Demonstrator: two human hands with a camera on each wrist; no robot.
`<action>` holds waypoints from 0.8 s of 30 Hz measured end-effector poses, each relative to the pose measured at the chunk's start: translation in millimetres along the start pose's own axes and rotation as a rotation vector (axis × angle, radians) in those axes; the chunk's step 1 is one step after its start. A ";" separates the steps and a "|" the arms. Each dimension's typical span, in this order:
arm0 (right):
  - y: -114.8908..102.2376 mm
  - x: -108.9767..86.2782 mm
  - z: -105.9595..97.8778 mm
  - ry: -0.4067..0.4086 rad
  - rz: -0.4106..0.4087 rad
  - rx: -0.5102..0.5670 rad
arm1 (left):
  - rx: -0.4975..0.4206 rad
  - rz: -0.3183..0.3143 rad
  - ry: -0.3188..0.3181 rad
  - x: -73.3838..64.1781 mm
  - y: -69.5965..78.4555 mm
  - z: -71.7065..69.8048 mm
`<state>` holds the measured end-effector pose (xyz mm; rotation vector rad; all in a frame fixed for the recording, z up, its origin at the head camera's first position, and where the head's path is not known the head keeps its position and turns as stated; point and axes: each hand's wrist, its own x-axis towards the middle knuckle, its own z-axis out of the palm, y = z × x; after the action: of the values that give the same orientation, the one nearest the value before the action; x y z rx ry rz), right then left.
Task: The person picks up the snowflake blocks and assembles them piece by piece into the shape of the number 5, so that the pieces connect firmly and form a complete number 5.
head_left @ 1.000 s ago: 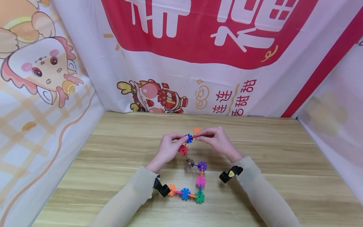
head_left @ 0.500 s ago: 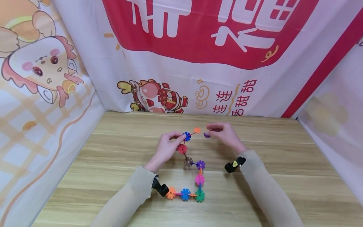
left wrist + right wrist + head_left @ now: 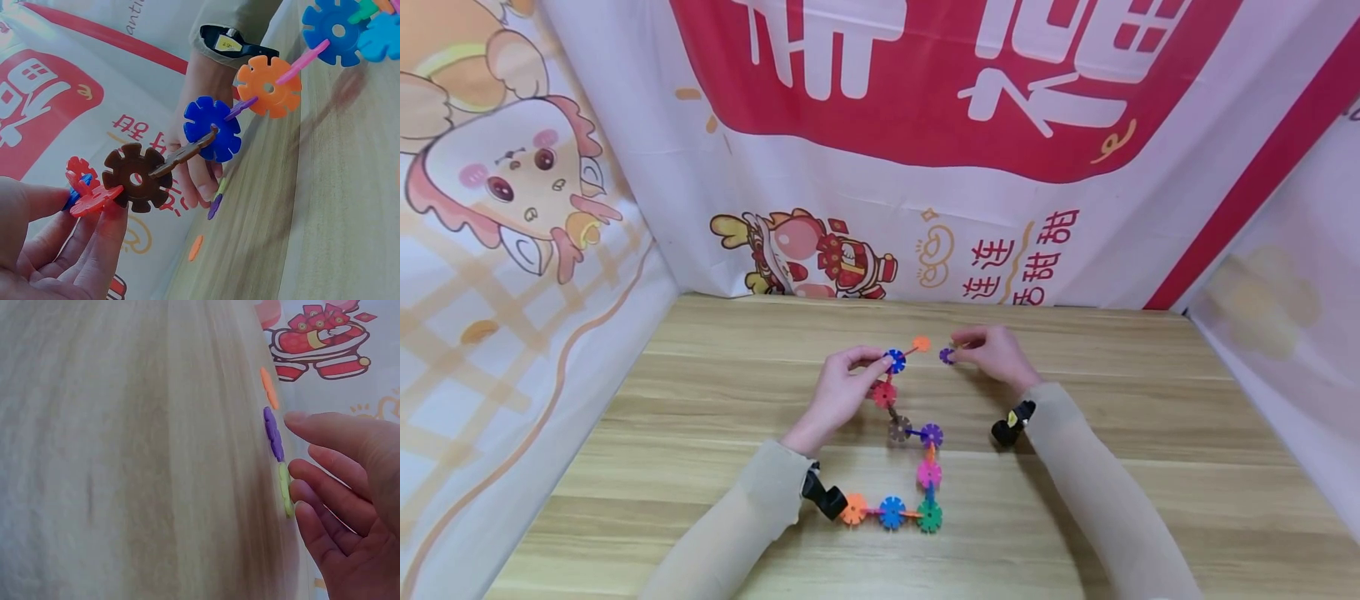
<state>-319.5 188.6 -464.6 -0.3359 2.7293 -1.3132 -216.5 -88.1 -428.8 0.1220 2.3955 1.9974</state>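
My left hand [image 3: 838,387] pinches a dark blue notched disc [image 3: 894,361] at the far end of a chain of interlocking plastic discs. A red disc sticks out of it to the right, overlapping a loose orange disc [image 3: 921,343] in the head view. In the left wrist view, a brown disc [image 3: 137,178] hangs just past the fingers. My right hand [image 3: 996,350] hovers beside a loose purple disc [image 3: 273,434] lying flat on the table. Its fingers are slightly bent and spread, holding nothing, with the fingertips close to a yellow-green disc [image 3: 285,489].
The chain runs toward me through a purple disc [image 3: 932,435] and a pink disc [image 3: 929,475] to a green disc [image 3: 928,516], then left to an orange end disc [image 3: 853,509]. A printed cloth [image 3: 925,192] stands at the back edge of the wooden table [image 3: 737,417].
My right hand has let go of the red disc by the blue one and moved right to the loose purple disc. The left hand keeps its pinch, shifted very slightly.
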 end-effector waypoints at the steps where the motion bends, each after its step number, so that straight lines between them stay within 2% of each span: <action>1: -0.1 0.6 0.1 -0.009 -0.006 -0.012 | -0.002 -0.001 -0.001 0.0 -0.3 0.0; 12: -1.2 4.7 2.0 -0.116 -0.080 -0.111 | -0.002 0.005 -0.010 -0.2 -0.7 0.3; 20: -3.1 5.3 -0.9 -0.153 -0.071 -0.121 | 0.000 0.004 -0.011 -0.3 0.0 0.9; 24: -4.3 4.1 -0.7 -0.153 -0.072 -0.089 | -0.007 0.002 -0.013 0.0 0.3 1.0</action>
<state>-323.0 185.5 -460.8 -0.5237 2.6749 -1.1323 -216.5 -87.1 -428.7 0.1368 2.3819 1.9987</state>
